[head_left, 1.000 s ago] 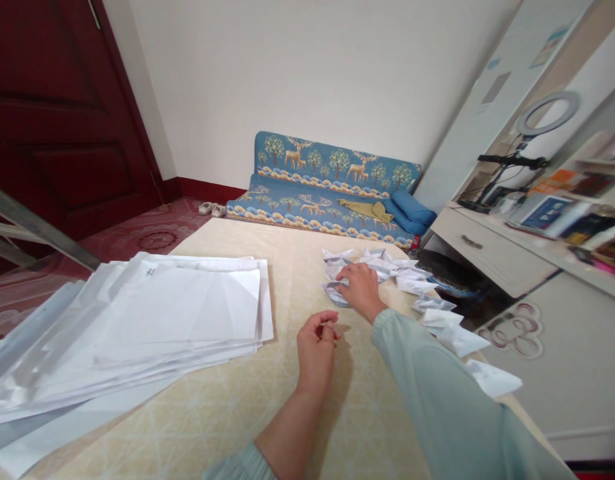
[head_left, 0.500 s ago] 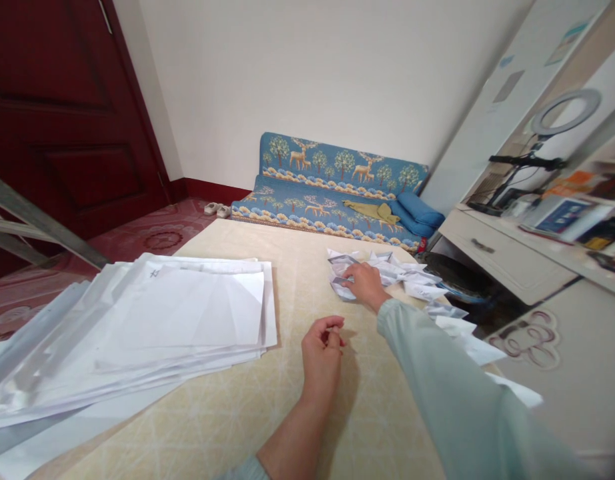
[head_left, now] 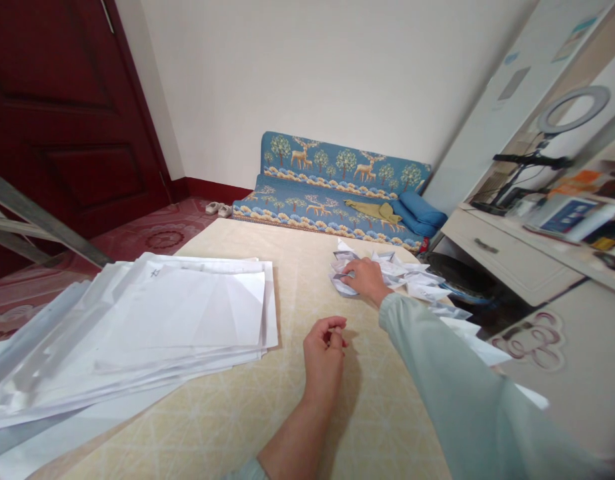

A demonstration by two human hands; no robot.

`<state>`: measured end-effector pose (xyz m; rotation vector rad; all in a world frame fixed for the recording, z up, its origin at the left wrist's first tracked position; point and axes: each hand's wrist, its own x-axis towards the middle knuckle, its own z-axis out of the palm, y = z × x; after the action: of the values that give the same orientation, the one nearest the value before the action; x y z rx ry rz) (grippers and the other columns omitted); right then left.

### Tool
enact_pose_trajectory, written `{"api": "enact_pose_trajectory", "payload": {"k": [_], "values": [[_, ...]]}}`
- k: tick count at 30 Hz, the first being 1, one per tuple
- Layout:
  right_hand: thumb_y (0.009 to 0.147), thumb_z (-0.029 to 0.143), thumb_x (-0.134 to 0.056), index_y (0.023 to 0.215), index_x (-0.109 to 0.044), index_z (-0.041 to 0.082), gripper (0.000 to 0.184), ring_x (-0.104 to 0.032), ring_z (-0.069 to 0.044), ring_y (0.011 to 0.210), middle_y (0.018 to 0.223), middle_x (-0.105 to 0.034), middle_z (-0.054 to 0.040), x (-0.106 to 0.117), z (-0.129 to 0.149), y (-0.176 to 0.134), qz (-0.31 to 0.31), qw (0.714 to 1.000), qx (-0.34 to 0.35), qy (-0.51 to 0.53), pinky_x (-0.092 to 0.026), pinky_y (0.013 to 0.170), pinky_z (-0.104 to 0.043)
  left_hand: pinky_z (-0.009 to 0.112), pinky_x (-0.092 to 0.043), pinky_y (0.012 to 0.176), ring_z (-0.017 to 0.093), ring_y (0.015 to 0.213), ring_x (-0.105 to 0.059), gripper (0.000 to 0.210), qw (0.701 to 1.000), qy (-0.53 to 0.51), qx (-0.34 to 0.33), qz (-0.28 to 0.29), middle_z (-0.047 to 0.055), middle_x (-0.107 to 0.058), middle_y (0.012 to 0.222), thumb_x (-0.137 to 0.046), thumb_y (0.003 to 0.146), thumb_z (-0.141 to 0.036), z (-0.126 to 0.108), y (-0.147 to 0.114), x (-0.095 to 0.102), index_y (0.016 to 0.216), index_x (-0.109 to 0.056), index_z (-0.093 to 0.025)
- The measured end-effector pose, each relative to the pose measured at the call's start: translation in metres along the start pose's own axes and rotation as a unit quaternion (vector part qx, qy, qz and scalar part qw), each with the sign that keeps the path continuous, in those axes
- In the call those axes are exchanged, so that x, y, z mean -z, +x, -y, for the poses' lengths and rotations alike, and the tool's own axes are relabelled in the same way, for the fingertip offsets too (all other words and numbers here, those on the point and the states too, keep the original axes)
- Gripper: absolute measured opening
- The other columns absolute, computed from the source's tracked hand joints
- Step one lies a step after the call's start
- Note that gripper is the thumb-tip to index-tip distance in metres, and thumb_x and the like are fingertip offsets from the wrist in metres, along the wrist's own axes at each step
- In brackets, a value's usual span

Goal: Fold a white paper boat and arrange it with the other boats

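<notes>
Folded white paper pieces (head_left: 415, 287) with pointed tips lie in an overlapping row along the table's right side. At the left end of that row, my right hand (head_left: 368, 279) has its thumb and fingers closed on one folded paper piece (head_left: 340, 283), partly hidden behind the fingers. My left hand (head_left: 326, 350) hovers over or rests on the table nearer to me, fingers curled in and thumb against them, with nothing visible in it. A thick stack of white paper sheets (head_left: 202, 307) lies to its left.
The table (head_left: 227, 420) has a pale yellow patterned cover. Beyond it stands a blue sofa (head_left: 307, 190) with a deer print. A drawer cabinet (head_left: 507, 257) with a ring light (head_left: 572, 110) is on the right. A metal frame (head_left: 47, 217) stands at left.
Under my right hand, the leftmost folded paper pieces have shifted slightly and a pointed tip stands higher at the back. My left hand has barely moved.
</notes>
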<state>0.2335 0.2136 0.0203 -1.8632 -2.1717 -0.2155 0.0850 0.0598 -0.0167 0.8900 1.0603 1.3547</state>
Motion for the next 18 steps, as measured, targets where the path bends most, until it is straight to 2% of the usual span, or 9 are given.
{"api": "enact_pose_trajectory", "payload": {"k": [5,10,14,18], "values": [[0.078,0.030,-0.058,0.082,-0.071,0.026,0.015,-0.055,-0.021,0.097,0.097,-0.070,0.0000,0.016,-0.004,-0.011,-0.055,0.998,0.006,0.019,-0.035,0.089,-0.034,0.019,-0.038,0.047,0.010,0.054,-0.052,0.023,1.000,0.001,-0.002,-0.001,0.010,-0.067,0.080,-0.053,0.073,-0.023,-0.001,0.000,0.000,0.088,-0.066,-0.012],[0.075,0.023,-0.057,0.082,-0.070,0.022,0.015,-0.056,-0.021,0.097,0.098,-0.068,-0.0031,0.025,-0.026,-0.018,-0.129,0.986,-0.025,0.104,-0.036,0.091,-0.035,0.019,-0.039,0.047,0.011,0.056,-0.053,0.023,1.000,0.006,0.001,0.002,0.010,-0.066,0.083,-0.052,0.074,-0.023,-0.001,-0.001,0.000,0.089,-0.066,-0.012],[0.074,0.027,-0.057,0.086,-0.069,0.018,0.020,-0.058,-0.022,0.094,0.097,-0.067,-0.0074,0.022,-0.040,-0.009,-0.136,0.976,-0.064,0.155,-0.040,0.087,-0.033,0.020,-0.039,0.048,0.011,0.056,-0.053,0.022,1.000,0.015,-0.008,0.005,0.010,-0.065,0.080,-0.051,0.075,-0.022,0.000,-0.001,0.000,0.089,-0.065,-0.012],[0.077,0.037,-0.053,0.090,-0.069,0.015,0.030,-0.060,-0.021,0.084,0.094,-0.068,-0.0086,0.013,-0.044,0.014,-0.121,0.967,-0.098,0.199,-0.044,0.081,-0.033,0.021,-0.040,0.051,0.011,0.056,-0.053,0.022,1.000,0.019,-0.006,0.005,0.009,-0.066,0.079,-0.050,0.075,-0.020,-0.001,-0.001,0.000,0.088,-0.066,-0.013]]}}
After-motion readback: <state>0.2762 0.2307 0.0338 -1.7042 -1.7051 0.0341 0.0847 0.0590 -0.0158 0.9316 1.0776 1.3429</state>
